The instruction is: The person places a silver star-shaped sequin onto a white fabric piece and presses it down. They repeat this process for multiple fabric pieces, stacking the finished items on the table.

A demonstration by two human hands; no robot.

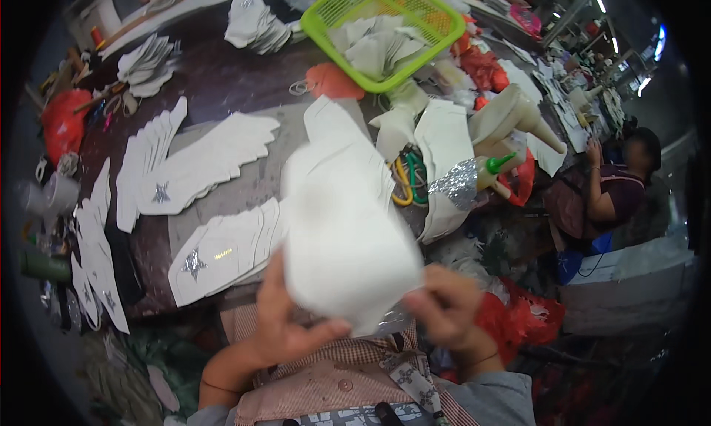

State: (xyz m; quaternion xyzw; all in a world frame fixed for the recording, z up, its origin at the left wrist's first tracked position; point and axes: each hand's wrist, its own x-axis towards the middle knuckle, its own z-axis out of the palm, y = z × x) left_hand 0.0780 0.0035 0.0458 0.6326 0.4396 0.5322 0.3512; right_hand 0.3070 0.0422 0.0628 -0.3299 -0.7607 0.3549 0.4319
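Head view shows a broad, motion-blurred white sheet-like piece with rounded corners [348,241] held up before the person's torso, overlapping the near edge of the dark, glossy table [200,78]. Its long axis runs away from the body, the narrower far end leaning slightly left, the wider near end between the hands. The left hand [285,322] grips its lower-left edge, thumb parted from the fingers; the right hand [448,307] pinches the lower-right corner, though blur hides the exact finger contact. Left of the piece, fanned white cut panels with a silver star [229,252] point toward the lower left.
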